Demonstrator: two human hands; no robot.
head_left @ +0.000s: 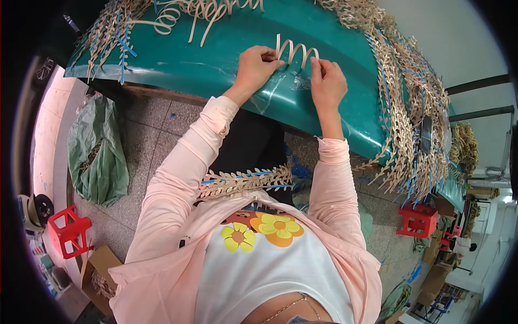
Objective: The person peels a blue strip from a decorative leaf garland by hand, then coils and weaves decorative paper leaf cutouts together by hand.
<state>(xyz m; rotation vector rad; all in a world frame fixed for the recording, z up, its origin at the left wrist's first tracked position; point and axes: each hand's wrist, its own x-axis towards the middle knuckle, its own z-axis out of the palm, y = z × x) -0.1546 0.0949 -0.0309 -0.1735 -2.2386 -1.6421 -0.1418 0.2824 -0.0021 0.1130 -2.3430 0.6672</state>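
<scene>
A leafy braid [244,182] lay across the person's lap. Around twelve o'clock, over the green desk [178,59], a pale coiled strip [292,51] stretched from nine to three o'clock between forward-reaching arms: the left hand [254,70] pinched one end, the right hand [328,86] the other, apparently by thumb and forefinger. More coils [167,20] lay towards eleven.

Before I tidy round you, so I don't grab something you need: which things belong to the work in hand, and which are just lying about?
In the work:
- Coiled strip, between left hand and right hand
- Green table beneath
- Probably the spare coils and leafy strands

Apparently just about:
- Green plastic bag
- Red stools
</scene>
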